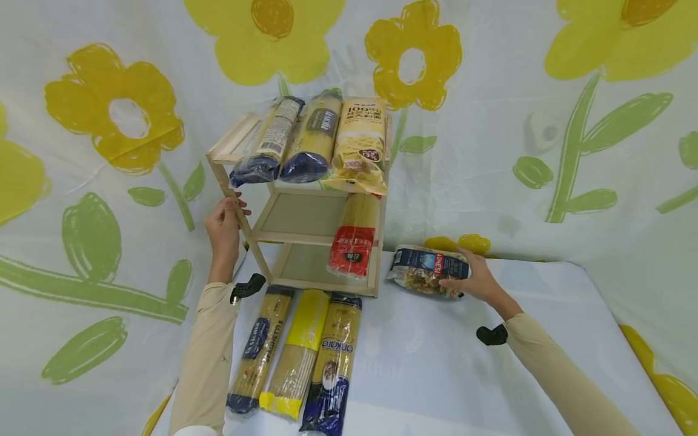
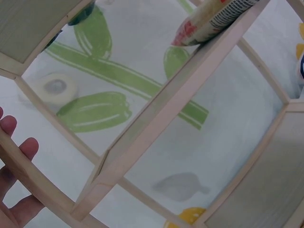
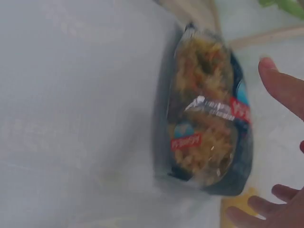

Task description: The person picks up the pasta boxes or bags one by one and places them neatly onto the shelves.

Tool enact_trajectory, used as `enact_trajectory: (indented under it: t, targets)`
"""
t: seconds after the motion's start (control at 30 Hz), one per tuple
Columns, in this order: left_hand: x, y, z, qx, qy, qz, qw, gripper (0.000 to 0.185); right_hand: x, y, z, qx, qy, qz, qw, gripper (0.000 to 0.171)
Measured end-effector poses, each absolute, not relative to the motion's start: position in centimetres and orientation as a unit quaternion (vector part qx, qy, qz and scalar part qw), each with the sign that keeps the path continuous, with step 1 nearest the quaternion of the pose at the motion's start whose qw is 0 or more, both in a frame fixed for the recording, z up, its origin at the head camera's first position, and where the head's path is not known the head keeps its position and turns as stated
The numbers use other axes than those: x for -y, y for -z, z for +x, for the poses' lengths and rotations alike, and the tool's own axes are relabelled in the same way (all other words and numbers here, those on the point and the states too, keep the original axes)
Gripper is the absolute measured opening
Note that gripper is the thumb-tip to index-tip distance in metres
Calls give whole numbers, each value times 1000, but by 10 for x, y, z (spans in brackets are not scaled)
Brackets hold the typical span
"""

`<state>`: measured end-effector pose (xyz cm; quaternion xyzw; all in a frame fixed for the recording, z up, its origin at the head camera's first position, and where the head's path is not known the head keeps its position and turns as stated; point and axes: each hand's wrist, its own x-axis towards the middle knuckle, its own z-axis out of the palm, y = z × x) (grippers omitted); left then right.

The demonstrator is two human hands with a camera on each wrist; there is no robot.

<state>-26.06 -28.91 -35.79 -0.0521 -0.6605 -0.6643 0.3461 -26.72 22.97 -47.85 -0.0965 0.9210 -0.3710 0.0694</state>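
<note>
A three-tier wooden shelf (image 1: 322, 284) stands at the back of the white table. My left hand (image 1: 228, 217) grips its front left post (image 2: 28, 178), fingers (image 2: 19, 147) curled round the wood. To the right of the shelf lies a blue bag of short pasta (image 1: 422, 269). My right hand (image 1: 470, 277) is at its right end. In the right wrist view the fingers (image 3: 285, 88) are spread beside the bag (image 3: 209, 128) and not closed on it. Three spaghetti packs (image 1: 313, 142) lie on the top tier. A red-labelled pack (image 1: 353, 239) leans inside the shelf.
Three more spaghetti packs (image 1: 302, 354) lie side by side on the table (image 1: 436, 363) in front of the shelf. A flower-print cloth (image 1: 545, 151) hangs behind and around the table. The table's right edge runs near my right forearm.
</note>
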Motion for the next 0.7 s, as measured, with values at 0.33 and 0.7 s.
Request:
enact_trajectory:
  t: [0.33, 0.7]
  targets:
    - [289, 363, -259, 662, 663, -41, 347, 35, -233, 505, -289, -925, 367, -62, 82, 112]
    - [289, 359, -262, 667, 658, -47, 347, 34, -232, 527, -297, -927, 349, -88, 104, 122]
